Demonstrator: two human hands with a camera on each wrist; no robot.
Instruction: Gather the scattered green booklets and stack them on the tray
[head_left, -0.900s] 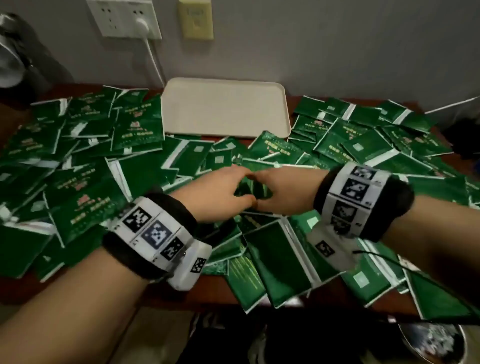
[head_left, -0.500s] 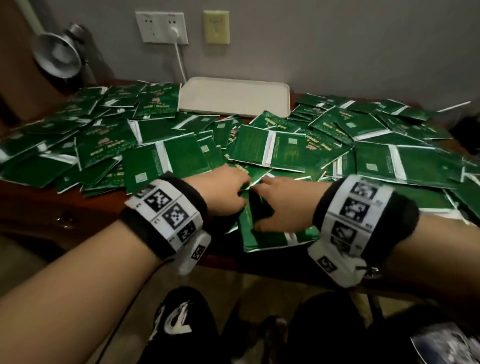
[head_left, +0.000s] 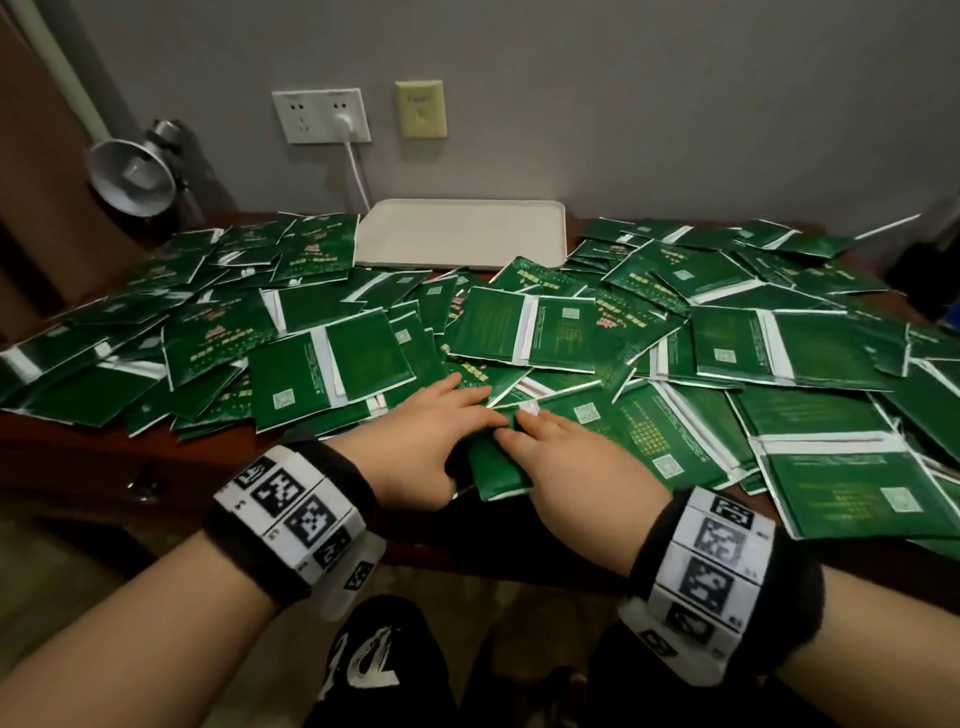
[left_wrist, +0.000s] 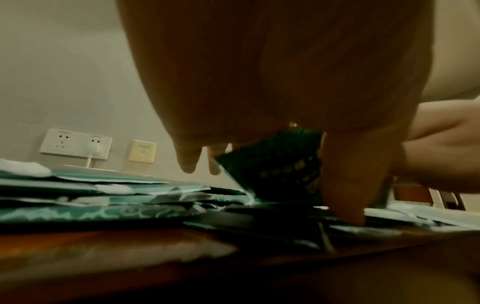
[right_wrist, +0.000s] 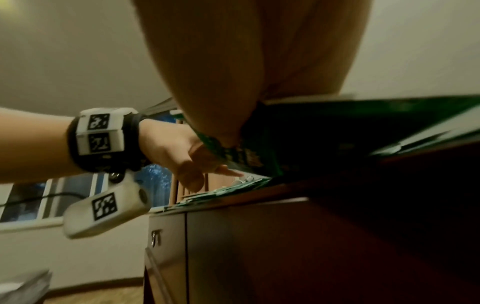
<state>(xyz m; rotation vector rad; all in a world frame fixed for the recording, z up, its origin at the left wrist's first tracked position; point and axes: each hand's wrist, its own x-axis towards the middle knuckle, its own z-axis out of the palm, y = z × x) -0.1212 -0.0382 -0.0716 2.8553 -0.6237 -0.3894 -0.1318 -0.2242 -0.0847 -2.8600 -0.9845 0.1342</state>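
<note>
Green booklets (head_left: 332, 369) lie scattered and overlapping all over the wooden desk. The cream tray (head_left: 457, 234) sits at the back centre against the wall, with nothing on it. Both hands meet at the desk's front edge on one green booklet (head_left: 501, 470). My left hand (head_left: 467, 410) grips its left side; in the left wrist view the booklet (left_wrist: 272, 164) stands tilted between fingers and thumb (left_wrist: 345, 189). My right hand (head_left: 524, 436) holds its right side, and in the right wrist view the booklet (right_wrist: 259, 156) runs under the palm towards the left hand (right_wrist: 182, 158).
A metal desk lamp (head_left: 132, 176) stands at the back left. Wall sockets (head_left: 322, 115) with a plugged white cord hang above the tray. The desk's front edge (head_left: 208, 467) is bare wood, with a drawer front (right_wrist: 166, 246) below it. My dark-clothed legs (head_left: 374, 670) are under the hands.
Both hands drew back together from the middle of the pile to the desk's front edge, keeping hold of one booklet. The head view rose and now shows more of the wall.
</note>
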